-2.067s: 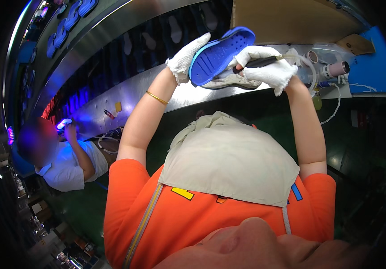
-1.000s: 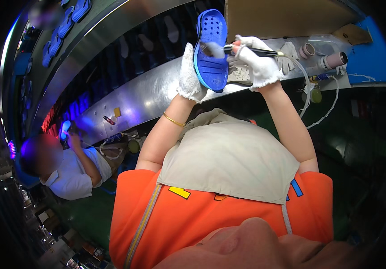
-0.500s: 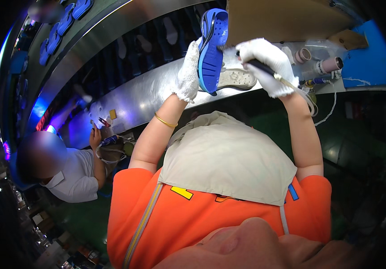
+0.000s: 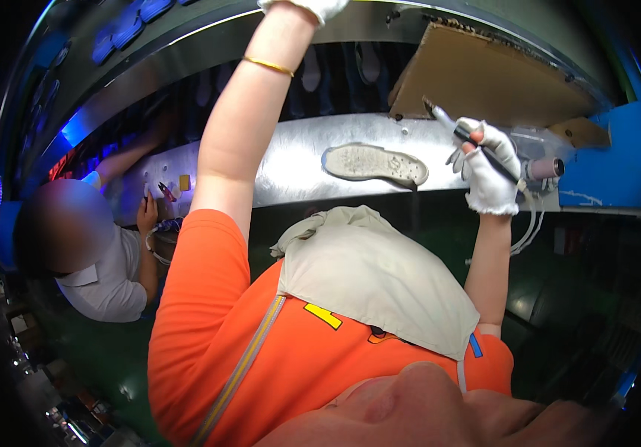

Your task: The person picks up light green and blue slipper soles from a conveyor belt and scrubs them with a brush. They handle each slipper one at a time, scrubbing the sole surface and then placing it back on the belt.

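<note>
My right hand, in a white knit glove with bare fingertips, grips a brush with a black and silver handle. Its dark tip points up and to the left, above the bench, and thin pale tubing runs back from the handle's rear end. To the left of this hand, a grey-white shoe sole lies flat on the metal bench. My left arm stretches up across the bench toward the upper belt, and my gloved left hand is cut off by the top edge, its fingers out of view.
A cardboard sheet leans behind the bench, with a pink cylinder and a blue board at right. Blue soles lie on the upper belt. At left a co-worker sits near red-handled pliers and a yellow block.
My left hand has gone up to the top edge; the blue sole it held is out of sight. My right hand has drawn back from there with the brush, uncovering the grey-white sole.
</note>
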### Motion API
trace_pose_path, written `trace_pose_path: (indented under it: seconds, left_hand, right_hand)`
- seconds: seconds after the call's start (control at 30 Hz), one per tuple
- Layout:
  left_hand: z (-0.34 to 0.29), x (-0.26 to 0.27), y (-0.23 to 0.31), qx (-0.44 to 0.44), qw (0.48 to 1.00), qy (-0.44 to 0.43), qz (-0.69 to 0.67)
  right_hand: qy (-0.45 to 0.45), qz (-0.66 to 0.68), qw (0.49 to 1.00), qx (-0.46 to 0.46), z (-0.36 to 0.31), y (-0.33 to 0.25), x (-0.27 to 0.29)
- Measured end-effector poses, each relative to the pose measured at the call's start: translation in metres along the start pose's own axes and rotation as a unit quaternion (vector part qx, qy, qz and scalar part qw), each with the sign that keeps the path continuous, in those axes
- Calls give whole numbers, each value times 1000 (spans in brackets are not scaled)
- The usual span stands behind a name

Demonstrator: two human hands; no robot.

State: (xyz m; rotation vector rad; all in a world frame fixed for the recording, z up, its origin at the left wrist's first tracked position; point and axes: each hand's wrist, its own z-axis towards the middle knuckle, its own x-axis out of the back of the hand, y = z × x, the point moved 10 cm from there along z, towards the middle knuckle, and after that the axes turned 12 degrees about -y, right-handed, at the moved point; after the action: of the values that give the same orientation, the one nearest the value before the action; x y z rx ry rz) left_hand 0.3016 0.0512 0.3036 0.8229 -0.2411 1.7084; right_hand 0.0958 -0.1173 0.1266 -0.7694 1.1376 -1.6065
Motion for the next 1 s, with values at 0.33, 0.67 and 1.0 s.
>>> trace_pose_path:
  seconds: [0.33, 0.67, 1.0]
  left_hand:
    - [-29, 57, -36, -116, 990, -31, 67]
    - [-52, 135, -177, 50, 863, -246, 439]
    - [-73, 146, -270, 240, 915, -143, 291]
  right_hand:
    - [31, 17, 992, -123, -20, 64, 19]
    - [47, 95, 985, -134, -17, 107, -31]
    - [55, 242, 936, -249, -3, 135, -107]
